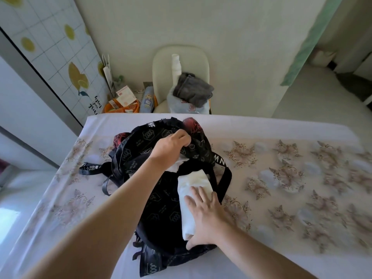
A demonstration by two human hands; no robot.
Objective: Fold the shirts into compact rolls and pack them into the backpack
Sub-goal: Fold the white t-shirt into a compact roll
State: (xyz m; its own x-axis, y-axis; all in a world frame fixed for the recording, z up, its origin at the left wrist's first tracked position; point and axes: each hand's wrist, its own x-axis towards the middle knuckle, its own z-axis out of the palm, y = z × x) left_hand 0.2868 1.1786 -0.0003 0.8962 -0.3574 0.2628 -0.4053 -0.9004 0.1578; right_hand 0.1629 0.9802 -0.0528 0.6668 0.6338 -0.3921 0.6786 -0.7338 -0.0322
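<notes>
1. the desk (281,125) fills the lower view under a pale cloth printed with brown flowers; plain pale walls stand behind it, and a doorway opens at far right.
2. a white panel (50,37) printed with a grid and lemons leans along the left; a green curtain (314,37) hangs at right.
3. the black backpack (161,198), marked with white hexagons, lies on the desk's left half, its straps trailing left and right.
4. a cream chair (161,63) stands just beyond the far edge, carrying a grey garment (193,91) on top of a light blue one (175,103), with a white roll (176,65) upright against the back.
5. the white rolled shirt (193,182) lies lengthwise on the backpack; more white fabric (177,166) shows in the opening.
6. the right hand (203,216) has its grip spread, fingers straight and flat on the roll's near half, thumb at its near end.
7. the left hand (171,144) has its grip curled, pinching the backpack's upper edge; its forearm crosses over the bag.
8. an orange basket (108,108) of small boxes sits left of the chair, beside a blue bottle (148,99).
</notes>
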